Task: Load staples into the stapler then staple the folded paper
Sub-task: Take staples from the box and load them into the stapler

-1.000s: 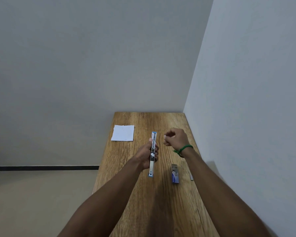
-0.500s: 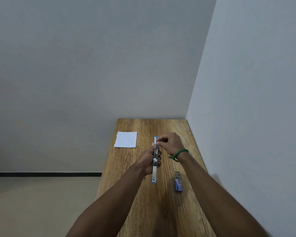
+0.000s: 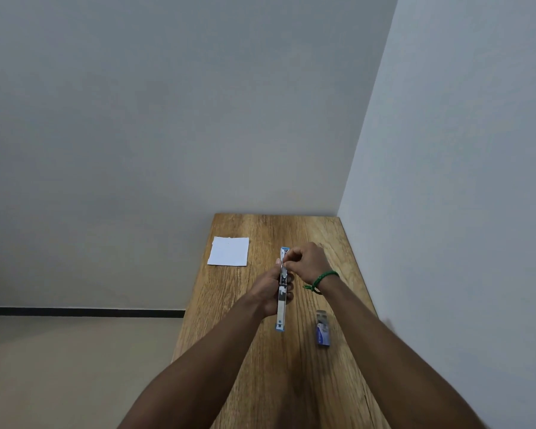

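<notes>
Folded paper [image 3: 228, 251]: far left on the table [image 3: 322, 230], flat, waiting its turn.
Left hand [image 3: 268, 292]: fingers wrapped round the stapler [image 3: 281, 311] at centre, steadying it for loading.
Right hand [image 3: 308, 261]: fingertips pinched at the stapler's far half. Staples between them? Too small to tell.
Staple box [image 3: 322, 331]: near right, blue print unreadable.

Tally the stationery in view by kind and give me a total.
Stapler: 1, opened out flat, gripped by the left hand
Folded paper: 1
Staple box: 1
Total: 3
</notes>
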